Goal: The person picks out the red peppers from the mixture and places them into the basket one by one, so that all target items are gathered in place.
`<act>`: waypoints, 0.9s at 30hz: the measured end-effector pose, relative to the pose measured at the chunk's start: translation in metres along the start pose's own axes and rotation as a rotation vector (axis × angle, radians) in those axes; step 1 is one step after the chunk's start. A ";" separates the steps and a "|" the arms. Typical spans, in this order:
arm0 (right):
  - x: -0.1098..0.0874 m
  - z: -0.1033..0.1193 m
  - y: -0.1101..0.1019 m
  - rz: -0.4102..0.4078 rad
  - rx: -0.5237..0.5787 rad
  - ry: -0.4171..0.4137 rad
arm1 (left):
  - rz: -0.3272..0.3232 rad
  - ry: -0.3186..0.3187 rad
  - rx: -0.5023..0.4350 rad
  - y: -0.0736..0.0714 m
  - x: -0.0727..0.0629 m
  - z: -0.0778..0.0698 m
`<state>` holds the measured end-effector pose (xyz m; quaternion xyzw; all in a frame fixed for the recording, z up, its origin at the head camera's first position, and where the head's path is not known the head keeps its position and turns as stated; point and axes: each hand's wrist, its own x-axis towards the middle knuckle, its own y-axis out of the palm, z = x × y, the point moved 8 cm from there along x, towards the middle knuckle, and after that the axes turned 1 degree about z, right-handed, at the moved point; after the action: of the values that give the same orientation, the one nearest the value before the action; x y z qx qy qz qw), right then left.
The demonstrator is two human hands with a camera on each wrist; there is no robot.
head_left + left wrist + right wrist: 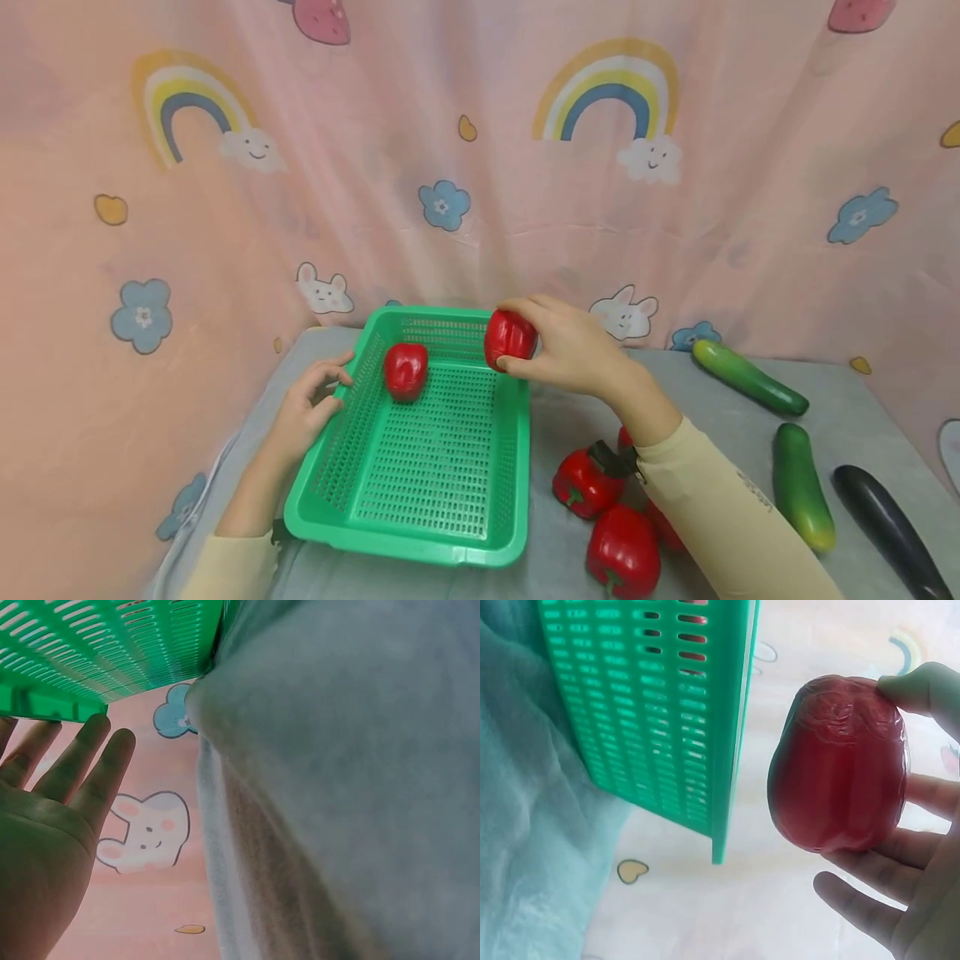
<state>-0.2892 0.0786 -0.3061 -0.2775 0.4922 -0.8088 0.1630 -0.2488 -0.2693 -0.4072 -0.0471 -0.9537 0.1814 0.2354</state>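
My right hand [558, 342] holds a shiny red bell pepper [510, 339] above the right rim of a green plastic basket [520, 533]. In the right wrist view, the thumb and fingers grip the pepper [840, 769] beside the perforated basket wall [641, 705]. Another red bell pepper [406, 372] stands inside the basket, near its far left corner. At the basket's left side is my left hand [303, 410], its fingertips at the rim. The left wrist view shows that hand [49, 832] with fairly straight fingers reaching up to the basket's edge [56, 705].
Several red bell peppers [624, 550] lie right of the basket, partly hidden by my right forearm. Farther right are two green cucumber-like vegetables [750, 379] and a dark eggplant [888, 525]. A grey cloth [555, 421] covers the table, and a patterned pink curtain [495, 258] hangs behind.
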 end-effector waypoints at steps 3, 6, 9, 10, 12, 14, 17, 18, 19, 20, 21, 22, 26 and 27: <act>0.003 0.001 0.004 0.011 0.018 0.008 | 0.007 -0.005 -0.002 0.001 0.001 0.001; 0.008 0.002 0.009 0.025 0.038 0.013 | 0.009 -0.006 0.003 0.002 0.001 0.002; 0.013 0.004 0.014 0.037 0.047 0.013 | 0.009 -0.005 0.010 0.002 0.001 0.001; 0.015 0.004 0.016 0.039 0.046 0.013 | 0.009 -0.003 0.013 0.002 0.001 0.001; 0.019 0.006 0.019 0.041 0.044 0.008 | 0.008 -0.003 0.013 0.002 0.001 0.001; 0.022 0.008 0.022 0.049 0.040 0.009 | 0.009 -0.008 0.011 0.002 0.000 0.000; 0.027 0.011 0.028 0.070 0.054 0.010 | 0.004 -0.018 0.009 0.002 0.000 0.000; 0.029 0.011 0.030 0.078 0.061 0.011 | 0.003 -0.019 0.008 0.001 0.000 0.000; 0.030 0.012 0.032 0.087 0.071 0.013 | 0.002 -0.021 0.009 0.001 0.000 0.000; 0.032 0.012 0.035 0.093 0.077 0.013 | 0.001 -0.022 0.010 0.000 0.000 -0.001; 0.033 0.012 0.037 0.099 0.083 0.013 | 0.000 -0.019 0.008 0.000 0.000 -0.002; 0.035 0.012 0.039 0.102 0.085 0.012 | 0.000 -0.016 0.005 0.000 0.000 -0.002; 0.039 0.012 0.045 0.110 0.089 0.003 | 0.002 -0.003 0.000 0.001 0.000 -0.002; 0.040 0.012 0.046 0.114 0.086 -0.002 | 0.002 0.000 -0.002 0.001 0.000 -0.002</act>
<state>-0.3141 0.0269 -0.3310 -0.2427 0.4716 -0.8184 0.2213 -0.2478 -0.2674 -0.4062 -0.0484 -0.9538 0.1805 0.2353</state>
